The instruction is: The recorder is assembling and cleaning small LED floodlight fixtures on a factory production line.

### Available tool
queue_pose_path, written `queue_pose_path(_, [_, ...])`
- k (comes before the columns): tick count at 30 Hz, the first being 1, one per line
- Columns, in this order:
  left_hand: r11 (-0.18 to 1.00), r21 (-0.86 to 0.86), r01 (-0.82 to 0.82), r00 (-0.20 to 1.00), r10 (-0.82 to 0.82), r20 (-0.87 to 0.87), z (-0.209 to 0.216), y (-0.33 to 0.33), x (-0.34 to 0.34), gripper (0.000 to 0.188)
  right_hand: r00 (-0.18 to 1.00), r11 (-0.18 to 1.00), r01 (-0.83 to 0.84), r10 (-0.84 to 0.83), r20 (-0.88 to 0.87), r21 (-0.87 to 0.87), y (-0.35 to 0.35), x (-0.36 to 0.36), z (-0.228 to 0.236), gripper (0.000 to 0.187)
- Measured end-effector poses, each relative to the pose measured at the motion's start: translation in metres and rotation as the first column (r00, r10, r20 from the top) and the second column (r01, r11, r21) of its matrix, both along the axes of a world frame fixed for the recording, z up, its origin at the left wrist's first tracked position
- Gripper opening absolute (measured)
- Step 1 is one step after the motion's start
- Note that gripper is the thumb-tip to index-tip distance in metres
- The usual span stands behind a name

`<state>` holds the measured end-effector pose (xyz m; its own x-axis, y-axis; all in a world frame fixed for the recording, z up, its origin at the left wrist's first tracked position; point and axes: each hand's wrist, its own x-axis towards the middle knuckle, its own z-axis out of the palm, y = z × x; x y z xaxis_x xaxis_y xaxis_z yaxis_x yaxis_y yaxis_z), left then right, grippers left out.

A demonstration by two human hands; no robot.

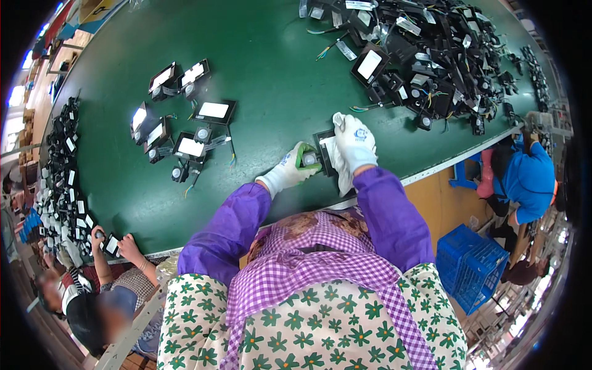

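Head view, black lamp unit [325,151] between 2 gloved hands, left [290,169] and right [354,143] both gripping it

A long green table [259,55] fills most of the view. On its left half lie several flat black lamp housings with white panels [213,111], loose and spread apart, short wires trailing from them. A big tangled heap of the same black parts [444,55] covers the far right end. More are stacked along the left edge [61,179], where a seated person [92,296] handles one. A blue crate [470,265] stands on the floor at right, near a person in blue [530,179].
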<state>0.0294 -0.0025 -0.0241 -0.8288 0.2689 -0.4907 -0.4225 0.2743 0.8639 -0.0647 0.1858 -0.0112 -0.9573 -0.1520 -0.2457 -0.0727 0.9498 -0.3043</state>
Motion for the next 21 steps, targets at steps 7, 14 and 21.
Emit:
queue_pose_path(7, [0.986, 0.125, -0.109, 0.990, 0.097, 0.101, -0.017, 0.000, 0.009, 0.058, 0.933, 0.934, -0.356, 0.358, 0.035, -0.037, 0.000, 0.068, 0.014, 0.023])
queue_pose_path(14, [0.990, 0.093, -0.110, 0.981, 0.094, 0.168, -0.016, 0.004, 0.007, 0.057, 0.914, 0.923, -0.374, 0.351, -0.203, -0.089, -0.015, 0.021, 0.013, 0.021])
queue_pose_path(21, [0.992, 0.113, -0.062, 0.996, 0.055, 0.067, 0.001, 0.000, 0.001, 0.056, 0.931, 0.913, -0.364, 0.359, -0.065, -0.183, -0.029, 0.019, 0.026, 0.021])
